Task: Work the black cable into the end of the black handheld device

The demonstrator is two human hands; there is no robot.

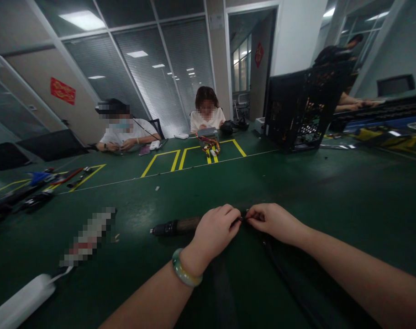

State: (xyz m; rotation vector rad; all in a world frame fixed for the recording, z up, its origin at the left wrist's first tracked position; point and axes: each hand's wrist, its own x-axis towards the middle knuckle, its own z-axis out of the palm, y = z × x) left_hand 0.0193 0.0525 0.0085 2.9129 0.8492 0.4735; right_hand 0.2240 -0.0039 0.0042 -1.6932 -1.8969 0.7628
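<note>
My left hand (217, 230) and my right hand (274, 220) meet fingertip to fingertip over the dark green table (331, 192), both closed in a pinch on a small dark part (244, 218) that I cannot make out. A dark cylindrical tool or connector (175, 226) lies on the table and runs under my left hand. A black cable (279, 269) trails from under my right hand toward me. A green bangle (185, 273) circles my left wrist.
A white power strip (21, 301) lies at the near left. Tools and cables (39, 187) sit at the far left. Two people sit across the table by yellow floor-tape markings (194, 155) and a wire bundle (210, 146). A black crate (297, 109) stands at the right.
</note>
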